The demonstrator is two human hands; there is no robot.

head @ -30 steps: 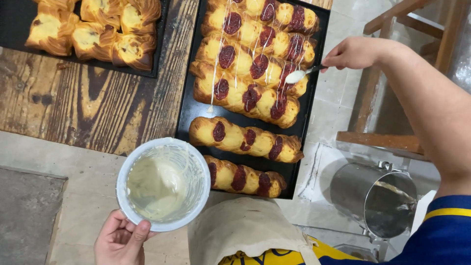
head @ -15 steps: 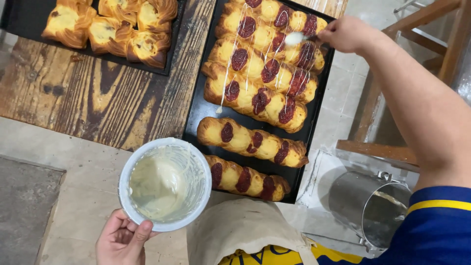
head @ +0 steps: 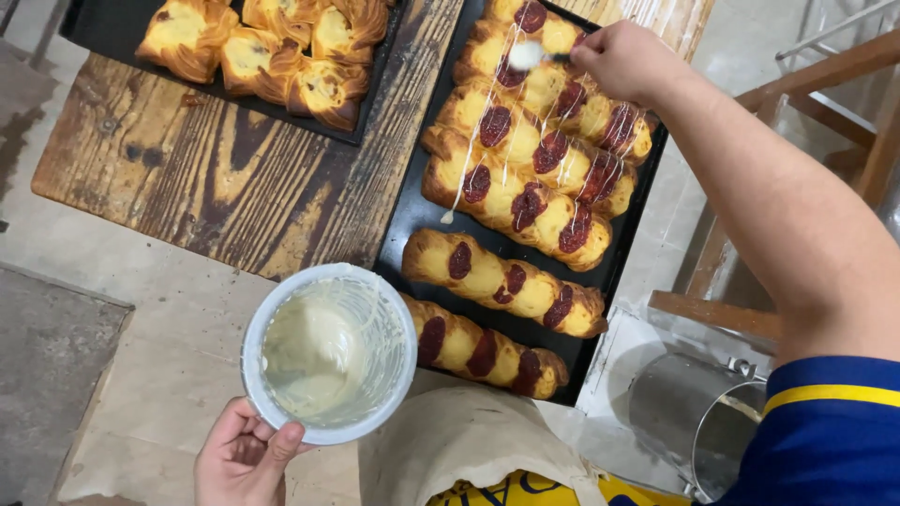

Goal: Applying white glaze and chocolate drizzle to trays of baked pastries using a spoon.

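My left hand (head: 246, 459) holds a round plastic tub of white icing (head: 328, 351) from below, in front of the table edge. My right hand (head: 626, 62) grips a spoon (head: 531, 55) coated in icing, held over the far end of a black tray (head: 410, 215). On that tray lie several long braided pastries (head: 525, 197) with red jam spots. The far ones carry thin white icing lines. The two nearest pastries (head: 502, 281) show no icing.
A second black tray (head: 103, 47) with square custard pastries (head: 262, 52) sits at the far left on the wooden table (head: 206, 178). A steel canister (head: 694, 422) stands low on the right, beside a wooden frame (head: 825, 84). A beige cloth (head: 459, 450) lies below the tub.
My right hand has swung the spoon leftward and toward the far end of the pastry tray, trailing icing. The tub in my left hand has stayed almost in place.
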